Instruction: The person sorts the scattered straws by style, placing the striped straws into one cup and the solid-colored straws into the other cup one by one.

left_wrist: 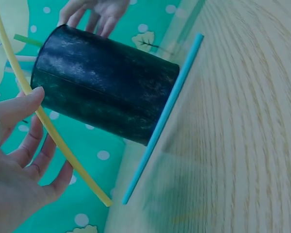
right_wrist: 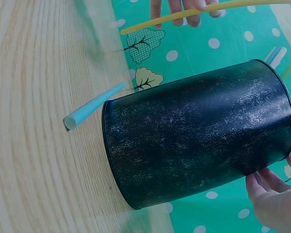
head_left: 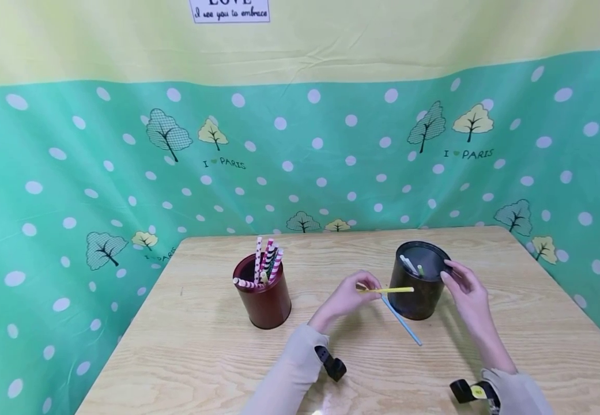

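Observation:
My left hand [head_left: 354,297] pinches a yellow paper straw [head_left: 400,290] between thumb and fingers, beside the black can's left front. The dark, mottled black can [right_wrist: 199,141] stands upright on the table with a few light straws [head_left: 408,264] and a green straw [left_wrist: 28,41] inside. My right hand [head_left: 468,291] rests its fingertips against the can's right side at the rim, fingers spread and only slightly bent. A blue straw [head_left: 402,321] lies on the table in front of the can, near its base.
A dark red can [head_left: 265,302] stands to the left, holding several patterned paper straws [head_left: 258,262] in pink, white and black. The wooden table [head_left: 191,346] ends at a green dotted cloth [head_left: 258,190] behind it. Each wrist carries a small black camera [head_left: 335,368].

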{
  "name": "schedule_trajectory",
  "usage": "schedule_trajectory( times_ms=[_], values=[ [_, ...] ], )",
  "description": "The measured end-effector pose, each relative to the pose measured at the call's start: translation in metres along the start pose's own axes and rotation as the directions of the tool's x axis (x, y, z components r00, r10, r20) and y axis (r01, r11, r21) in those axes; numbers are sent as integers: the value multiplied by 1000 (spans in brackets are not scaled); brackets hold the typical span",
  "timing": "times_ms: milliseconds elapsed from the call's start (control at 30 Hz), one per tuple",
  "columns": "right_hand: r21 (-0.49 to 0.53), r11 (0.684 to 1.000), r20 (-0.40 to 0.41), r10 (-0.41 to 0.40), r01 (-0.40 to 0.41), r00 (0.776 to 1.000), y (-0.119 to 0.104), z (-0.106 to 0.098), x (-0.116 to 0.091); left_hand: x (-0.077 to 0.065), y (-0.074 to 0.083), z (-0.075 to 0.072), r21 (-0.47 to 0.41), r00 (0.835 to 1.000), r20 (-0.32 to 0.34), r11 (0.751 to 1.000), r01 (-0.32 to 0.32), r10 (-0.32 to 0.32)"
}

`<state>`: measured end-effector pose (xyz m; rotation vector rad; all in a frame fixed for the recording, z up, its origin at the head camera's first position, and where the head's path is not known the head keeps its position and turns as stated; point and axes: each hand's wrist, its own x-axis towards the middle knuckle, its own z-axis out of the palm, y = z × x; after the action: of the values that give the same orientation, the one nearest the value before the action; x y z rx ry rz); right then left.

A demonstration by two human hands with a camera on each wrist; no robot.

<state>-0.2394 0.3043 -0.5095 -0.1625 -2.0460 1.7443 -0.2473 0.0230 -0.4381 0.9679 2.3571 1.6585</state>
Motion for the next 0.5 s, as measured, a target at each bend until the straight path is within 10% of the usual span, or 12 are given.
schedule_trajectory(
  times_ms=[500],
  values=[
    [-1, 1000, 4, 5, -5, 1000, 5, 0, 2, -4, 53, -19, -220, 996, -83, 975, 23, -42]
  ],
)
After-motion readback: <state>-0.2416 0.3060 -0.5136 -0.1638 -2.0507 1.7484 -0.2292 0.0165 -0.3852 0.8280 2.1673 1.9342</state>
